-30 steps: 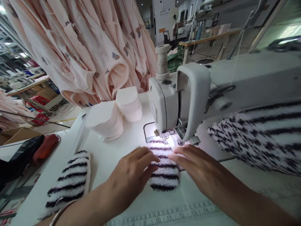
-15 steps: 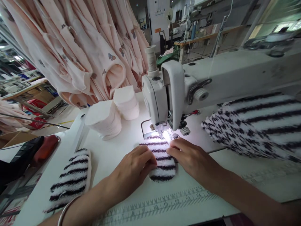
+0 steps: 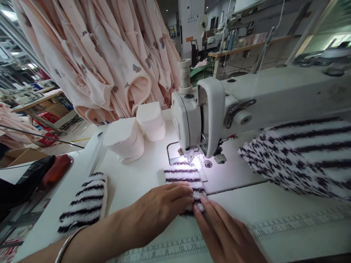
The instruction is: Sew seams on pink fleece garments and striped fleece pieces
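Looks like guiding striped fuzzy piece [image 3: 183,176] at sewing machine [image 3: 189,120], centre to lower centre of frame, with top end at presser foot [image 3: 190,160]. Seems to call for keeping it flat and square, with fingertips clear of the foot. Reaching in from lower left with left hand [image 3: 160,206], back up, with fingers bent and close together over the piece. Angling up from bottom, right of centre, with right hand [image 3: 226,233], fingers long and narrowly spaced, touching lower right edge. Can't tell pinch from press, either hand.
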`<action>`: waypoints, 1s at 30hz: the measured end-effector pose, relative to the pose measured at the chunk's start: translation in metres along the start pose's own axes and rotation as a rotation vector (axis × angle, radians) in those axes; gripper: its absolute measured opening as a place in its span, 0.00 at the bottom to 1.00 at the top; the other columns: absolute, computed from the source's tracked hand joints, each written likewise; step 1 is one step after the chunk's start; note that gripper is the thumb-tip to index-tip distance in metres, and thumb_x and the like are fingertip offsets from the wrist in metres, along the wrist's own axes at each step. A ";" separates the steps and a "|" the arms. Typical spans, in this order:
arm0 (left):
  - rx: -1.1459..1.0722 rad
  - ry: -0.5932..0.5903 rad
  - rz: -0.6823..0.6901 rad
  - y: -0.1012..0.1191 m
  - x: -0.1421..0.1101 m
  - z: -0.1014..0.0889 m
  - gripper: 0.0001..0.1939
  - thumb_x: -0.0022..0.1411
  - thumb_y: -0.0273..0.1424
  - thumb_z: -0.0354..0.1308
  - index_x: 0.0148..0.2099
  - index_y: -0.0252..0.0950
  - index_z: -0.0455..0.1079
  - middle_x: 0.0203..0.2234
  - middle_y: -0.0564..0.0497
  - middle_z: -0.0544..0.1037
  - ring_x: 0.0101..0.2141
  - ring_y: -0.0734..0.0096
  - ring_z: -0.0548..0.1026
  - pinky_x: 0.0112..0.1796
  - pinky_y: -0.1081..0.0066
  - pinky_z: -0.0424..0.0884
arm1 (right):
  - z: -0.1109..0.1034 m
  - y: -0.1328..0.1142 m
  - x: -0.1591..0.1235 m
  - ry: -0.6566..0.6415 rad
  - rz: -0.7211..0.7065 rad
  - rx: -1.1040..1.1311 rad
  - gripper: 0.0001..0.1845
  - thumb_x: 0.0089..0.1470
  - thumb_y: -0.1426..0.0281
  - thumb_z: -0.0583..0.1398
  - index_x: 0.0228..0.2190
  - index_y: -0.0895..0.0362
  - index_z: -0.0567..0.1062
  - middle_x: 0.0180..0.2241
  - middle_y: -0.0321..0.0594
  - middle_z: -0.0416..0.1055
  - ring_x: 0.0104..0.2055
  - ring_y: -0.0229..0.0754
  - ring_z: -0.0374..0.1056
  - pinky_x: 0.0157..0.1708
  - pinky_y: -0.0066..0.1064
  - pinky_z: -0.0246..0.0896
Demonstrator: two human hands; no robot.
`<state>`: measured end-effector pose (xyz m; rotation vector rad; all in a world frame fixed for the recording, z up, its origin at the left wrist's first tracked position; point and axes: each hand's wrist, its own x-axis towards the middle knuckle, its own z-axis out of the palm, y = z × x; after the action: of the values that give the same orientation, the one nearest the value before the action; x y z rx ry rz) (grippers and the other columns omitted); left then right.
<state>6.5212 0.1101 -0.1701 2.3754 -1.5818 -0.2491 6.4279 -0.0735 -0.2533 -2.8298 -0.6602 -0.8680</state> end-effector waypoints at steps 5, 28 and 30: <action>0.003 -0.004 -0.015 -0.008 0.002 -0.001 0.16 0.65 0.20 0.43 0.53 0.31 0.62 0.52 0.43 0.69 0.55 0.68 0.65 0.56 0.64 0.64 | 0.008 0.002 0.008 -0.040 -0.029 -0.079 0.23 0.58 0.80 0.43 0.50 0.58 0.68 0.52 0.46 0.66 0.53 0.47 0.62 0.40 0.36 0.59; 0.066 0.052 -0.107 -0.055 0.021 -0.009 0.11 0.68 0.26 0.44 0.49 0.37 0.63 0.41 0.48 0.73 0.41 0.68 0.71 0.42 0.66 0.69 | 0.026 0.056 0.061 -0.091 0.000 0.301 0.27 0.50 0.79 0.48 0.51 0.53 0.69 0.46 0.46 0.66 0.43 0.45 0.64 0.36 0.35 0.67; 0.145 0.079 -0.131 -0.055 0.022 -0.005 0.09 0.67 0.27 0.46 0.47 0.36 0.63 0.38 0.47 0.72 0.38 0.66 0.71 0.39 0.64 0.70 | 0.028 0.063 0.064 -0.102 0.027 0.299 0.27 0.50 0.78 0.49 0.51 0.50 0.69 0.44 0.45 0.67 0.44 0.47 0.64 0.36 0.36 0.68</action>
<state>6.5793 0.1110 -0.1833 2.5687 -1.4566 -0.0669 6.5168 -0.1000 -0.2399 -2.6192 -0.6973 -0.5685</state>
